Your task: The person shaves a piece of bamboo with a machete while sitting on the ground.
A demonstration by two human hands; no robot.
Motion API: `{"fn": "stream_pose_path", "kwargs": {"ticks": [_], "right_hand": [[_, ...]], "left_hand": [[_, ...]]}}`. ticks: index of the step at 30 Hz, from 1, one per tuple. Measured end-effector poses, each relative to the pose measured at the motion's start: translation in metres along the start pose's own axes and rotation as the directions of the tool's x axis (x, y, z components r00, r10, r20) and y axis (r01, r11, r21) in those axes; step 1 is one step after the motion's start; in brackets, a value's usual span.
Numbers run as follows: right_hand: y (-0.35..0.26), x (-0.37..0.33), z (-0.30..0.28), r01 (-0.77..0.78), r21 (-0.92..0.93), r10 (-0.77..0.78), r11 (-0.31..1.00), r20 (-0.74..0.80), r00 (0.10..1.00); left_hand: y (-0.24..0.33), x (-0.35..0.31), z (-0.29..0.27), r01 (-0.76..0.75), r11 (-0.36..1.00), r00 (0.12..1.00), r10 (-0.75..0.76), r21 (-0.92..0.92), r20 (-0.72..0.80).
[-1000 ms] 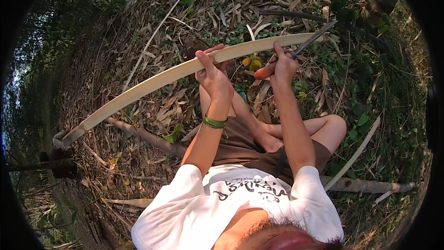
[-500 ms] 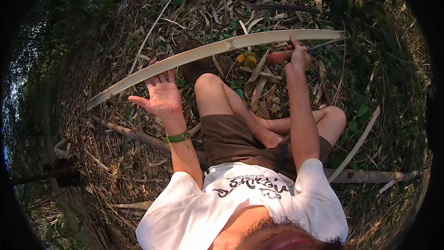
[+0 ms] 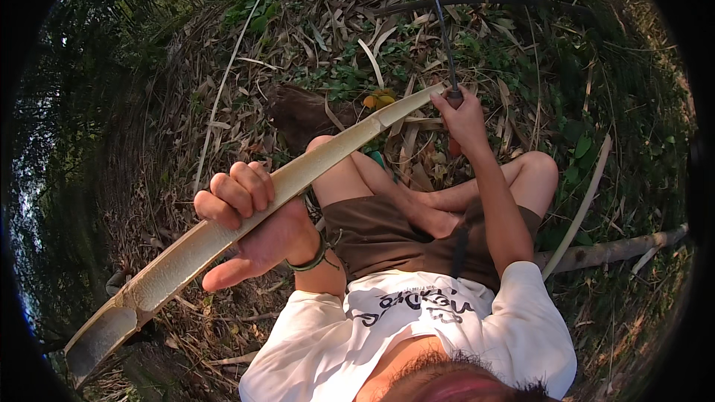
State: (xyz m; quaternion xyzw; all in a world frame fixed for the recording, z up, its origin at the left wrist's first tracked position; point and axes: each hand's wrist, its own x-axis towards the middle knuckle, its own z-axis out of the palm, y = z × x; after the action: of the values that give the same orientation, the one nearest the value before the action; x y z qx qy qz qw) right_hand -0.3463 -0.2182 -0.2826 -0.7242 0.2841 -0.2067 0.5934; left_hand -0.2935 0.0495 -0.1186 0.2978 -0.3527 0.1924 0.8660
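The left hand [image 3: 272,233], whose palm lay open behind the split bamboo strip [image 3: 302,175] half a second ago, is now wrapped around it from beneath: the fingers curl over the far edge while the thumb sticks out free along the near side. The right hand [image 3: 463,120] grips the red handle of a knife [image 3: 445,43], and its thumb is at the narrow far end of the strip; whether it presses on the bamboo or merely meets it, I cannot tell. The blade has swung too: it lay along the strip's right end, and now points away from the body, clear of the bamboo. The strip itself has come round from a wide arc in front of the knees to a steep diagonal, its broad, hollow end low at the left and its inner face upward. For the work, this seems a moment of turning and re-gripping the bamboo rather than of cutting. Below lie the brown shorts [image 3: 387,227] and crossed legs; just beyond the strip are yellow leaves [image 3: 380,98] and a dark piece of wood [image 3: 294,113] on the leaf litter, and off to the right a pale curved strip [image 3: 585,205] rests near a branch [image 3: 622,250].
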Motion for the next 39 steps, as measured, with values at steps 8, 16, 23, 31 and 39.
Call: {"fn": "stream_pose_path", "kwargs": {"ticks": [8,16,23,31,39], "right_hand": [[-0.071,-0.112,0.001,0.063,0.055,-0.078,0.996,0.325,0.942],[0.069,-0.076,-0.007,-0.222,-0.332,0.248,0.917,0.036,0.968],[-0.015,-0.121,0.005,0.155,-0.075,-0.13,0.985,0.259,0.957],[0.033,-0.065,0.012,-0.084,-0.251,0.114,0.964,0.104,0.988],[0.114,-0.017,-0.012,-0.153,-0.394,0.181,0.906,0.033,0.983]], "left_hand": [[-0.037,-0.044,0.044,-0.026,0.997,0.999,0.024,0.075,0.032],[-0.043,-0.053,0.042,-0.019,0.994,1.0,0.019,0.109,0.003],[-0.04,-0.055,0.05,-0.046,0.996,0.998,0.048,0.08,-0.029],[-0.048,-0.052,0.031,0.06,0.979,0.99,-0.032,0.194,-0.141],[-0.058,-0.047,0.042,0.061,0.984,0.988,-0.036,0.168,-0.152]]}}
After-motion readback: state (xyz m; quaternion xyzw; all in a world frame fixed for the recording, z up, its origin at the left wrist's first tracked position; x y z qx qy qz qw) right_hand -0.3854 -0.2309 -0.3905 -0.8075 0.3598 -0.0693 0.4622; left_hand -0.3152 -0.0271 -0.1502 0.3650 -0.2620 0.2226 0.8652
